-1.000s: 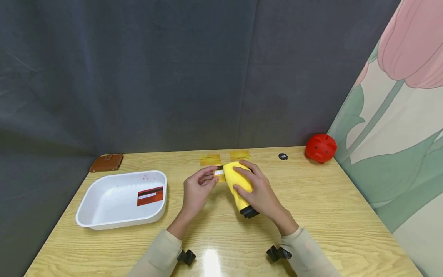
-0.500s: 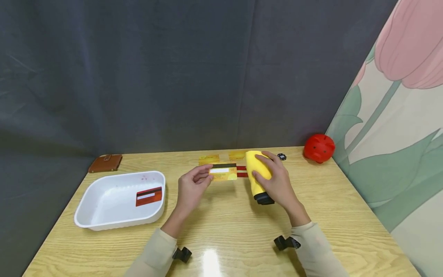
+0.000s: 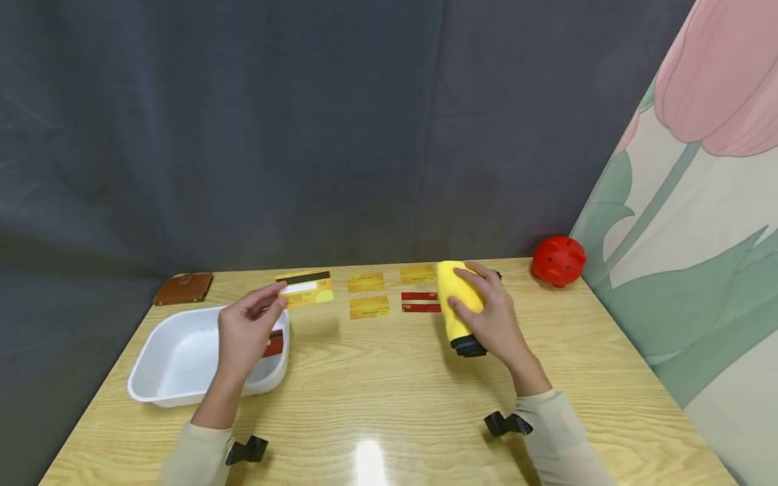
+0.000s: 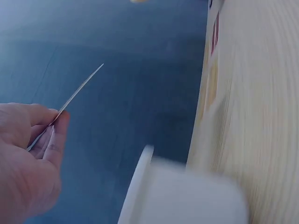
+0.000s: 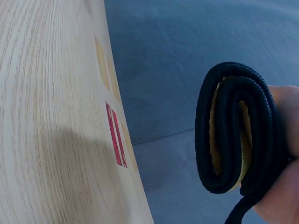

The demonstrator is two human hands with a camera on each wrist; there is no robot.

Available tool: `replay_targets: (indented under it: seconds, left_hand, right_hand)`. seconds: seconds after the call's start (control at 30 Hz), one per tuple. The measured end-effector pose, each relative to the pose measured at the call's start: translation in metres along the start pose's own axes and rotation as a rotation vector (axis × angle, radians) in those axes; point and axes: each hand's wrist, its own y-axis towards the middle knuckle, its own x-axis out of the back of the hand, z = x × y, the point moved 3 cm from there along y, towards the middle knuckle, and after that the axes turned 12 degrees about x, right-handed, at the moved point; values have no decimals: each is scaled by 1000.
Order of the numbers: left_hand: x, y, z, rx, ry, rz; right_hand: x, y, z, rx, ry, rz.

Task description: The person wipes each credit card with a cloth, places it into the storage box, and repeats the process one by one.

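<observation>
My left hand [image 3: 246, 337] pinches a yellow bank card [image 3: 308, 289] by its left edge, the dark magnetic stripe facing me. In the left wrist view the card [image 4: 83, 87] shows almost edge-on between thumb and fingers. Below that hand is a white plastic tray [image 3: 176, 399] with a red card [image 3: 275, 343] in it, partly covered by the hand. My right hand [image 3: 494, 317] grips a rolled yellow cloth [image 3: 458, 297] from its right side. The right wrist view shows the black-edged end of the cloth [image 5: 233, 130], folded in layers.
Three yellow cards, among them the front one [image 3: 369, 308], and a red striped card [image 3: 419, 302] lie on the wooden table. A brown wallet [image 3: 184, 289] lies back left and a red piggy bank [image 3: 558, 260] stands back right. A dark curtain [image 3: 304, 135] hangs behind.
The cloth came off the yellow card and moved right with my right hand. My left hand carried the card left and over the tray's right side, uncovering the cards on the table.
</observation>
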Motion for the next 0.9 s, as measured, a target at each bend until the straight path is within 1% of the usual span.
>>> replay_targets:
  seconds: [0.07, 0.17, 0.3, 0.37, 0.43, 0.53, 0.63, 0.73, 0.9]
  left_hand:
    - [17, 0, 1, 15, 45, -32]
    - [41, 0, 4, 47, 127, -64]
    - [72, 0, 17, 103, 229, -95]
    - [85, 1, 25, 143, 259, -95]
    - [94, 3, 32, 178, 280, -69]
    - [101, 7, 41, 214, 294, -2]
    - [103, 9, 47, 221, 322, 54]
    - [102, 10, 52, 221, 378, 77]
    - [96, 12, 55, 207, 477, 82]
  right_hand:
    - [0, 0, 0, -2, -2, 6]
    - [1, -1, -1, -7, -4, 9]
    - [1, 0, 0, -7, -4, 8]
    - [1, 1, 1, -8, 0, 10]
    - [1, 0, 0, -5, 2, 12]
    - [1, 0, -1, -4, 5, 15]
    - [0, -1, -1, -4, 2, 22]
    - [0, -1, 0, -5, -5, 25]
    - [0, -1, -1, -7, -7, 27]
